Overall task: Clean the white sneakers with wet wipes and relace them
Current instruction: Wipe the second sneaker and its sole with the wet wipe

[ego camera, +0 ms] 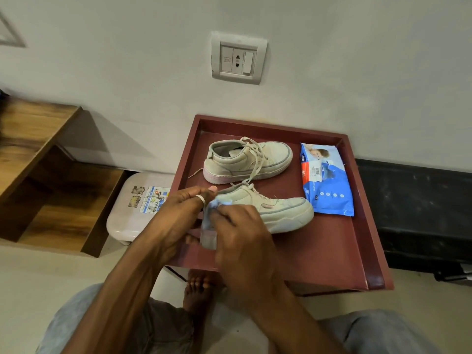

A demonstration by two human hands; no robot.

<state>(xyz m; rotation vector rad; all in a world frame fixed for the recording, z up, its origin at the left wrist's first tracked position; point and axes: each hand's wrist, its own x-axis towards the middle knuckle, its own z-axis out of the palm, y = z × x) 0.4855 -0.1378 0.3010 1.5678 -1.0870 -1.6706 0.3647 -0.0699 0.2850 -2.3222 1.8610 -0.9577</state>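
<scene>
Two white sneakers lie on a dark red tray table (332, 246), toes pointing right. The far sneaker (247, 159) has loose laces trailing toward the near one. The near sneaker (278, 210) is partly covered at its heel by my hands. My left hand (178, 215), with a ring on the thumb, and my right hand (240, 233) both pinch a pale blue wet wipe (209, 226) just in front of the near sneaker's heel. A blue pack of wet wipes (327, 180) rests flat on the tray, right of the shoes.
A white plastic stool (132, 210) with stickers stands left of the tray, beside a wooden shelf unit (46, 175). A wall with a switch socket (238, 58) is behind. A black bench (413, 210) sits at right. My bare foot (198, 290) rests under the tray's front edge.
</scene>
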